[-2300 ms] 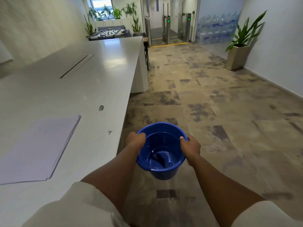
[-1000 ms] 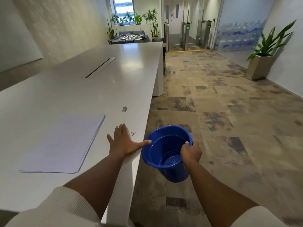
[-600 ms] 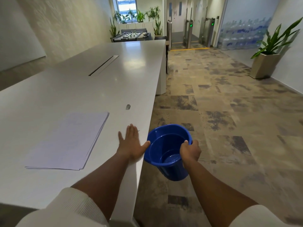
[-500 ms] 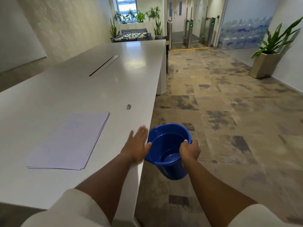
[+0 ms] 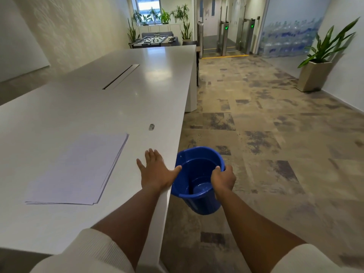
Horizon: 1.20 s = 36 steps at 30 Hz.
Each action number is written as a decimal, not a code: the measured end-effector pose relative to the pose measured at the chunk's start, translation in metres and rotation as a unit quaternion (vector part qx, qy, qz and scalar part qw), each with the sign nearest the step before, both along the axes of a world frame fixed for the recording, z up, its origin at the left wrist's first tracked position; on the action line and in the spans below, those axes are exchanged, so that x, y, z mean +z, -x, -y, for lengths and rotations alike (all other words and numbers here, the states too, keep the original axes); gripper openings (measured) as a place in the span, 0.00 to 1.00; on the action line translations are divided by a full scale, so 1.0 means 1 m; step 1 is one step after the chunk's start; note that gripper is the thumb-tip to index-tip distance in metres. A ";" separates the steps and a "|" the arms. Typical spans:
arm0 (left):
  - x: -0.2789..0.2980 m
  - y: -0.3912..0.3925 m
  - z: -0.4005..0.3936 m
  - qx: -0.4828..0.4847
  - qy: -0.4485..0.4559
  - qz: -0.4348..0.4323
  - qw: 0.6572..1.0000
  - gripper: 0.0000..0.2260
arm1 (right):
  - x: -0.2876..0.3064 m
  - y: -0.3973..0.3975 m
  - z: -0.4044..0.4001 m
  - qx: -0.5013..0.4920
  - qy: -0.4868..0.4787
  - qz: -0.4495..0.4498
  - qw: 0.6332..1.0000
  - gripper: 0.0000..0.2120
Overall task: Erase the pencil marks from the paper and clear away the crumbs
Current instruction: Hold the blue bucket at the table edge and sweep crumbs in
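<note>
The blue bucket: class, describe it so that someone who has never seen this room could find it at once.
Start at the long white table and follow its right edge toward the camera. Just off that edge, over the patterned carpet, the right hand grips the blue bucket by its rim. It is the only bright blue, round, open container here.

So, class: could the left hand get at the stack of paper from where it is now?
Probably yes: the left hand lies flat on the table just right of the paper stack, with bare tabletop between.
</note>
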State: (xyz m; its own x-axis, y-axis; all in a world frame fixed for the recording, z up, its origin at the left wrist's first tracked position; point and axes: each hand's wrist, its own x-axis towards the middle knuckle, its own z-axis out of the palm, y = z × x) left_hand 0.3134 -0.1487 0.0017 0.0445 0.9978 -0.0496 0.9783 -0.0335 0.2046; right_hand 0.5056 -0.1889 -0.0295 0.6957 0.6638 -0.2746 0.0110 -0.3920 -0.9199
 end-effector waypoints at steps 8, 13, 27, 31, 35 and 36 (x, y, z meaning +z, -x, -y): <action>0.005 -0.007 -0.005 -0.111 0.036 -0.007 0.993 0.33 | 0.005 0.000 -0.002 0.014 -0.001 0.002 1.000 0.08; 0.002 -0.013 -0.013 -0.242 0.029 0.062 0.968 0.27 | 0.008 0.000 -0.005 0.012 -0.004 -0.005 1.000 0.09; -0.001 -0.012 -0.013 0.068 0.000 0.025 0.997 0.54 | 0.011 -0.007 -0.003 0.023 -0.018 -0.001 1.000 0.07; 0.000 -0.014 -0.016 0.041 0.017 0.001 0.999 0.47 | 0.008 -0.009 -0.001 0.025 -0.013 0.001 1.000 0.07; 0.005 -0.026 -0.015 -0.056 0.006 0.033 0.998 0.33 | 0.006 -0.008 0.002 0.028 -0.014 0.004 0.999 0.06; 0.005 -0.030 -0.016 -0.076 0.006 0.055 0.996 0.32 | 0.007 -0.008 0.002 0.026 -0.014 0.003 1.000 0.06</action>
State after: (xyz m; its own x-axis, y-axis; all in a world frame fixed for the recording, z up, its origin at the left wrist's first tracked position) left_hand 0.3437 -0.1323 0.0062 0.2015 0.9783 -0.0487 0.9337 -0.1768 0.3115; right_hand 0.5141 -0.1912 -0.0230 0.6611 0.7072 -0.2507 0.0368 -0.3643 -0.9306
